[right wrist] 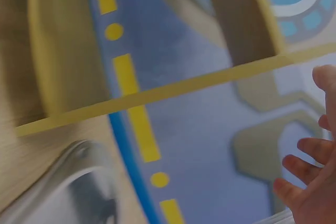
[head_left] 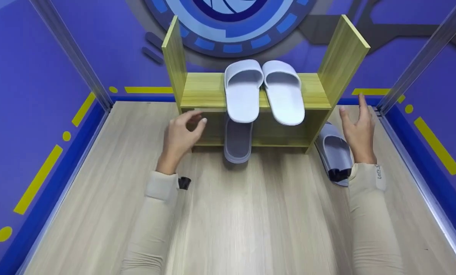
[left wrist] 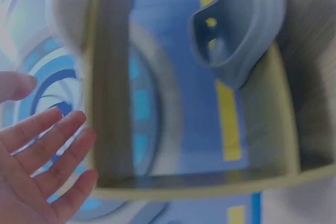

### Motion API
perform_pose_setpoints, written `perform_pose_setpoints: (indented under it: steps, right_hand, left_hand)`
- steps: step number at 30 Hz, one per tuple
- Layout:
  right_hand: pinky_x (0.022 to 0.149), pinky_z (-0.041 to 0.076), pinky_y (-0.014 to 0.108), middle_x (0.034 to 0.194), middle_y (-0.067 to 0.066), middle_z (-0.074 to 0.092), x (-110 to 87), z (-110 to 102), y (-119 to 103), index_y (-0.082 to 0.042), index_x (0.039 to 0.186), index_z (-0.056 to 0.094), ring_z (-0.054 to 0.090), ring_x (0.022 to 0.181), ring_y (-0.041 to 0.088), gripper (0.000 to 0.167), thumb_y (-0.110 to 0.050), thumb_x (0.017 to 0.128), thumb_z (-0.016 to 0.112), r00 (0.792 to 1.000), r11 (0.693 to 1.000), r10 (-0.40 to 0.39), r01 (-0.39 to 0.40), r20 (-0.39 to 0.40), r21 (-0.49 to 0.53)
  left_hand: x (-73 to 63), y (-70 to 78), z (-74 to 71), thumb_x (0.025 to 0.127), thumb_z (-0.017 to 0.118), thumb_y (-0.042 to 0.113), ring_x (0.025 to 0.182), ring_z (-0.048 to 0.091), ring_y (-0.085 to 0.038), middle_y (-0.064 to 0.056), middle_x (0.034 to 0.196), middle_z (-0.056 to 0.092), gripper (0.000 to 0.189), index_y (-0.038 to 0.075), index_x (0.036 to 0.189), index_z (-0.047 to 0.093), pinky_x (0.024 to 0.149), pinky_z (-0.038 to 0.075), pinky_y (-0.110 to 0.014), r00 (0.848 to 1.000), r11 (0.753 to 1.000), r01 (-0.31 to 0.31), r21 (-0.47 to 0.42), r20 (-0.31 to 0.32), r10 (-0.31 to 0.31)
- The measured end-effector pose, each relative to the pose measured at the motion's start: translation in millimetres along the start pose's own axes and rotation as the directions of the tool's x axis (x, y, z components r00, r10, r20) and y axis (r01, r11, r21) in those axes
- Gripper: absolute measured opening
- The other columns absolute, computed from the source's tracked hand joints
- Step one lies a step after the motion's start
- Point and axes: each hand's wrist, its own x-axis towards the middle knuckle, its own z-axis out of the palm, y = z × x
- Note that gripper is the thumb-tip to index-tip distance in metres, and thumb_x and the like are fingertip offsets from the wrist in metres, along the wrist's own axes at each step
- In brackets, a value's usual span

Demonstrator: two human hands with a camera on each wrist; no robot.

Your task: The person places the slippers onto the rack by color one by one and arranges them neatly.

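Observation:
A light wooden shoe rack (head_left: 205, 91) stands against the back wall. Side by side on its upper shelf sit two white slippers (head_left: 244, 91) (head_left: 285, 95), toes to the back. Below them one grey slipper (head_left: 238, 143) lies on the lower shelf, its heel past the front edge. Another grey slipper (head_left: 335, 152) is on the floor right of the rack, partly covered by the right wrist. My left hand (head_left: 182, 131) hovers by the rack's left front, fingers loosely bent, nothing in them. To the rack's right, above the floor slipper, my right hand (head_left: 359, 131) spreads its fingers and holds nothing.
Blue panels with yellow marks enclose the wood-grain floor (head_left: 228, 221) on the left, back and right. Metal posts (head_left: 75, 53) stand at the back corners. The rack's raised side panels (head_left: 344, 61) flank the upper shelf.

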Motion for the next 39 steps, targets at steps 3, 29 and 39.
perform_pose_setpoints:
  steps: [3,29,39]
  right_hand:
    - [0.121,0.009,0.044,0.162,0.001,0.013,-5.4,6,15,-0.025,0.155,0.015,0.011,0.149,0.023,0.074,-0.049,0.095,0.051,0.999,0.999,0.039,-0.038,0.028,-0.023]
    - [0.119,0.014,0.052,0.158,0.027,0.010,-34.1,33,93,-0.005,0.155,0.010,0.012,0.146,0.042,0.091,-0.039,0.090,0.063,0.979,0.979,0.151,-0.130,0.133,-0.158]
    - [0.118,0.011,0.056,0.158,0.028,0.003,-36.9,37,100,-0.003,0.154,0.003,0.005,0.146,0.045,0.100,-0.040,0.087,0.067,0.959,0.969,0.200,-0.162,0.201,-0.189]
  left_hand:
    - [6.2,1.2,-16.0,0.089,0.067,0.025,0.086,0.069,-0.022,-0.008,0.094,0.074,0.028,0.005,0.108,0.072,0.081,0.053,-0.039,0.996,0.998,-0.070,-0.010,-0.063,0.069]
    - [91.6,3.8,-61.3,0.098,0.053,0.019,0.142,0.034,-0.012,-0.005,0.153,0.038,0.054,0.007,0.148,0.036,0.115,0.026,-0.020,0.971,0.968,-0.132,-0.214,-0.226,0.082]
    - [106.8,7.8,-61.8,0.101,0.048,0.015,0.139,0.040,-0.012,-0.008,0.150,0.042,0.043,0.005,0.142,0.045,0.113,0.031,-0.021,0.967,0.954,-0.183,-0.237,-0.217,0.131]
